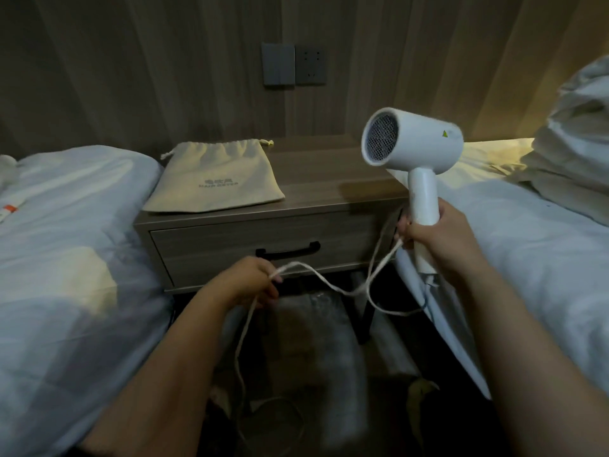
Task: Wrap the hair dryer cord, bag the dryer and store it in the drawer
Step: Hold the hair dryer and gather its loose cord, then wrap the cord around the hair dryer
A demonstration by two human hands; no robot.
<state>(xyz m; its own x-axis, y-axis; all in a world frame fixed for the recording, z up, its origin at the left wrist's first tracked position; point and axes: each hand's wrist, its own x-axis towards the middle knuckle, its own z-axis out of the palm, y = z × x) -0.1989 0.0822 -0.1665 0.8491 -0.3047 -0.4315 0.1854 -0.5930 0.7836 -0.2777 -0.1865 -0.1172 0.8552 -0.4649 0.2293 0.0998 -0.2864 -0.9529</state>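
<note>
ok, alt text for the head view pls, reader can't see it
A person's right hand grips the handle of a white hair dryer, held upright, while the left hand pinches its loose white cord, which trails downward. A beige drawstring bag lies flat on the nightstand, whose drawer is closed.

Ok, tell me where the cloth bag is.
In the head view, the cloth bag lies flat on the left side of the nightstand top, above the closed drawer and next to the left bed.
</note>
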